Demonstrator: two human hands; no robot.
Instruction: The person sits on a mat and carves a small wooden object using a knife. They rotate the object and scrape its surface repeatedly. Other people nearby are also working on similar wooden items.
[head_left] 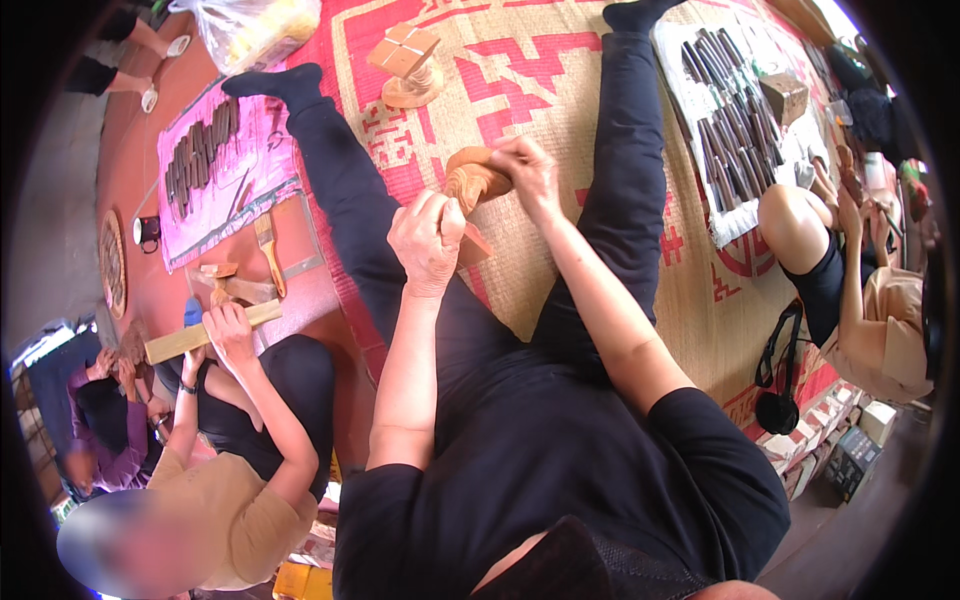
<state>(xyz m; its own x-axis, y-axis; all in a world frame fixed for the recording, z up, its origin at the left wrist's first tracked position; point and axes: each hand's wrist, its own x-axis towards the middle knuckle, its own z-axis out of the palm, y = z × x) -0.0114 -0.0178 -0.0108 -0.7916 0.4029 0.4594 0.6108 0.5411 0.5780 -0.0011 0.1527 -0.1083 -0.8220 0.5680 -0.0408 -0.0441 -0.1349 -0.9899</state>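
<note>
Between my legs, a carved wooden piece point(470, 182) with curved, ridged surfaces is held up above the mat. My right hand point(532, 178) pinches its upper right edge with bent fingers. Against its lower left side is my left hand point(428, 238), curled into a fist with the thumb on top; whatever lies inside that fist is hidden. A flat reddish-brown wooden part point(476, 245) shows just right of my left fist, below the carving. Whether it belongs to the same piece I cannot tell.
A second wood carving point(412, 85) with a squarish top stands ahead on the patterned mat point(540, 85). Chisels point(735, 130) lie on white cloth at right, more tools point(200, 155) on pink cloth at left, near a brush point(268, 255). A co-worker at left holds a wooden strip point(212, 332); another sits right.
</note>
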